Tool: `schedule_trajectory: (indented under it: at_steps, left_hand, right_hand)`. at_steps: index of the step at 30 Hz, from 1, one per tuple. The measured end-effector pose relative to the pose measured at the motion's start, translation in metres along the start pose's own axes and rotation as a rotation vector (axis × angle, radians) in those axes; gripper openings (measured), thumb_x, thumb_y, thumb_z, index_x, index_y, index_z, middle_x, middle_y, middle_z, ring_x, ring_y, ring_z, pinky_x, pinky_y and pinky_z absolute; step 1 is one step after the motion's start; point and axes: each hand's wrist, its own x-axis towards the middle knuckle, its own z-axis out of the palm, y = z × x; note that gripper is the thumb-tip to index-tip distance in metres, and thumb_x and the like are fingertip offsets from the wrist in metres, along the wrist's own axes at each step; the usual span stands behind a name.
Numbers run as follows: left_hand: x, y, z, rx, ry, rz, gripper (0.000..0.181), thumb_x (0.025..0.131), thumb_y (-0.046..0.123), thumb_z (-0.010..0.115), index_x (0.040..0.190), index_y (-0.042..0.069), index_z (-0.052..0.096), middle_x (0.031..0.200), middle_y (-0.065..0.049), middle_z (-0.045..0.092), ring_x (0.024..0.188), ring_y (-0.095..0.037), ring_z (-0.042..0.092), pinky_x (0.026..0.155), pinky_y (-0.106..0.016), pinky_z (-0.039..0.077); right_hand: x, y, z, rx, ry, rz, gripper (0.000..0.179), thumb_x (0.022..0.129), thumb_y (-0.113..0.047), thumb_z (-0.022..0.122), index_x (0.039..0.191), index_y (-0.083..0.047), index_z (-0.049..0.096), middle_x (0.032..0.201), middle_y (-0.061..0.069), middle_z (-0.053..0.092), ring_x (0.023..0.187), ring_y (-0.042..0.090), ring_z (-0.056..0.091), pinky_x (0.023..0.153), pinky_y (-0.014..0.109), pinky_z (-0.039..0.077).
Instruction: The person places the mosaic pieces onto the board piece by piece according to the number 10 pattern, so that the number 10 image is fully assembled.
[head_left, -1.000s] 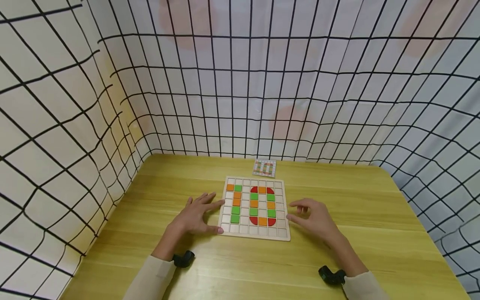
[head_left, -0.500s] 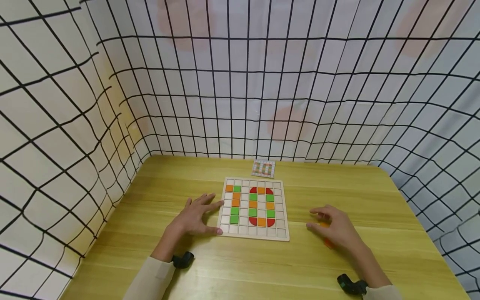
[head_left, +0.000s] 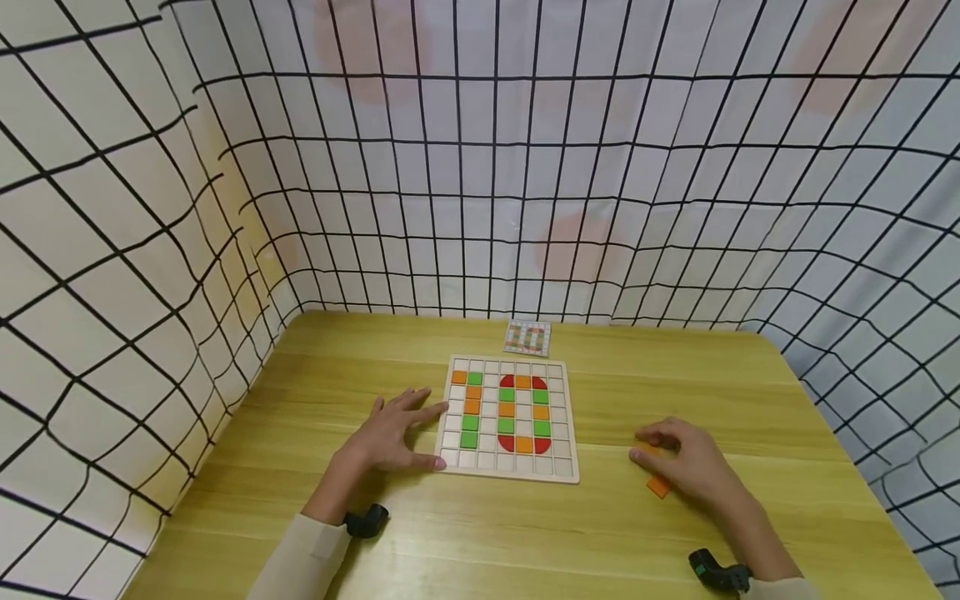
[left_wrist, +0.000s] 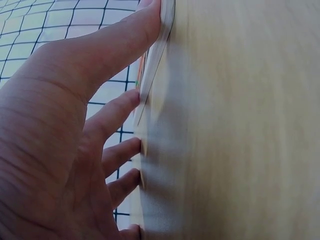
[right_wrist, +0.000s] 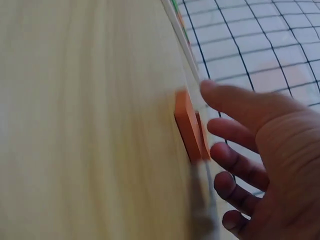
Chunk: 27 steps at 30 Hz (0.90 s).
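A square wooden grid board (head_left: 487,461) lies mid-table, with orange, green and red tiles forming a "10". My left hand (head_left: 390,429) rests at its left edge, fingers spread, thumb and index fingertip right at the rim. To the right of the board my right hand (head_left: 686,458) hovers low over loose orange tiles. One orange tile (head_left: 658,486) shows below the thumb; another (head_left: 649,451) is partly hidden by the hand. In the right wrist view the fingers are loosely bent and apart, just beside an orange tile (right_wrist: 186,127), with nothing pinched.
Behind the board lies a small printed card (head_left: 527,337) with a similar pattern. White walls with black netting (head_left: 480,208) enclose the back and sides of the wooden table (head_left: 465,533). Black wrist cameras (head_left: 366,522) are worn on both arms.
My right hand has moved from the board's right edge rightward and toward me, to the orange tiles, which now show beneath it. My left hand stays at the board's left edge.
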Motion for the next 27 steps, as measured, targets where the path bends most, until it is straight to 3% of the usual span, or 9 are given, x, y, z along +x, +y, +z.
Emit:
schedule_trajectory:
  at_steps: [6,16,22,27]
  left_hand:
    - [0.000,0.001,0.001,0.001,-0.002,-0.005,0.096,0.074,0.076,0.075,0.156,0.040,0.043,0.171,-0.005,0.026,0.159,-0.038,0.019,0.124,-0.071,0.005]
    - [0.000,0.002,-0.001,-0.005,-0.005,-0.008,0.095,0.074,0.076,0.075,0.156,0.040,0.044,0.171,-0.006,0.027,0.159,-0.039,0.019,0.124,-0.071,0.005]
    - [0.000,0.003,-0.001,-0.007,-0.007,-0.010,0.094,0.074,0.075,0.075,0.156,0.040,0.044,0.171,-0.007,0.027,0.159,-0.039,0.019,0.124,-0.071,0.005]
    - [-0.001,0.003,-0.001,-0.010,-0.008,-0.012,0.095,0.074,0.075,0.076,0.156,0.040,0.044,0.171,-0.006,0.027,0.159,-0.038,0.019,0.125,-0.070,0.004]
  right_hand:
    - [-0.007,0.006,-0.015,-0.039,-0.062,-0.002,0.051,0.085,-0.054,0.081,0.123,-0.021,0.073,0.115,-0.004,0.070,0.111,0.025,0.067,0.092,0.041,0.056]
    - [-0.008,0.014,-0.022,-0.051,-0.022,-0.044,0.031,0.085,-0.045,0.084,0.108,-0.025,0.079,0.106,-0.005,0.073,0.094,0.013,0.064,0.075,0.027,0.053]
    - [-0.008,0.013,-0.021,-0.048,-0.001,-0.087,0.026,0.085,-0.040,0.085,0.104,-0.024,0.079,0.103,-0.006,0.074,0.090,0.009,0.066,0.075,0.027,0.055]
    - [-0.005,0.008,-0.018,-0.028,-0.010,-0.054,0.025,0.086,-0.043,0.083,0.103,-0.024,0.078,0.100,-0.008,0.072,0.091,0.008,0.067,0.077,0.027,0.056]
